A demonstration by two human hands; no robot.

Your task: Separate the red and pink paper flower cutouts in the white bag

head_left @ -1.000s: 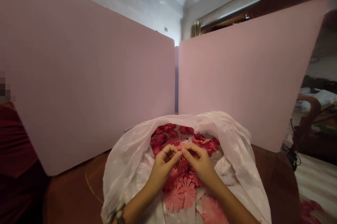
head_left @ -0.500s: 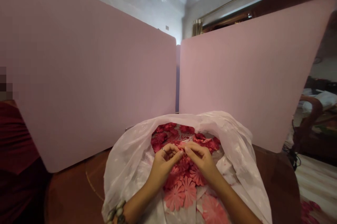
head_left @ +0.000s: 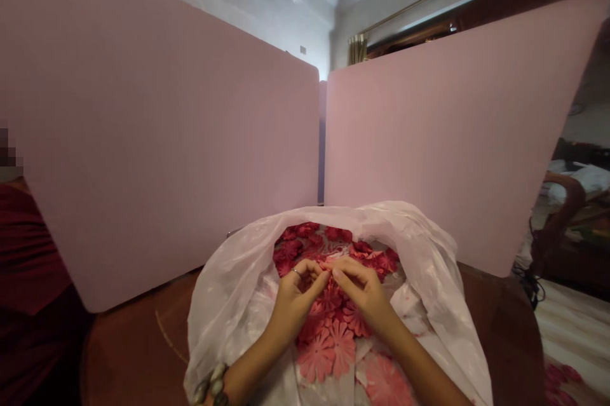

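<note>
Fingertips almost meeting, my left hand (head_left: 295, 295) and my right hand (head_left: 363, 291) pinch a small pink-red flower cutout (head_left: 326, 264) between them, mostly covered by the fingers. A ring sits on a left finger and a beaded bracelet (head_left: 213, 387) circles that wrist. Both hands are over an opened white plastic bag (head_left: 229, 304). Inside it lie many scalloped flower cutouts, dark red at the back (head_left: 288, 253) and coral pink toward the front (head_left: 317, 355). One larger pink flower (head_left: 386, 380) rests by my right forearm.
The bag stands on a round brown wooden table (head_left: 128, 342). Two tall pink panels, left (head_left: 181, 139) and right (head_left: 429, 152), rise behind it. A person in a dark red top (head_left: 28, 247) is at the far left. A wooden chair (head_left: 567, 196) stands at right.
My fingertips have shifted very slightly to the left, still pinched together over the bag. The flowers in the bag look unmoved.
</note>
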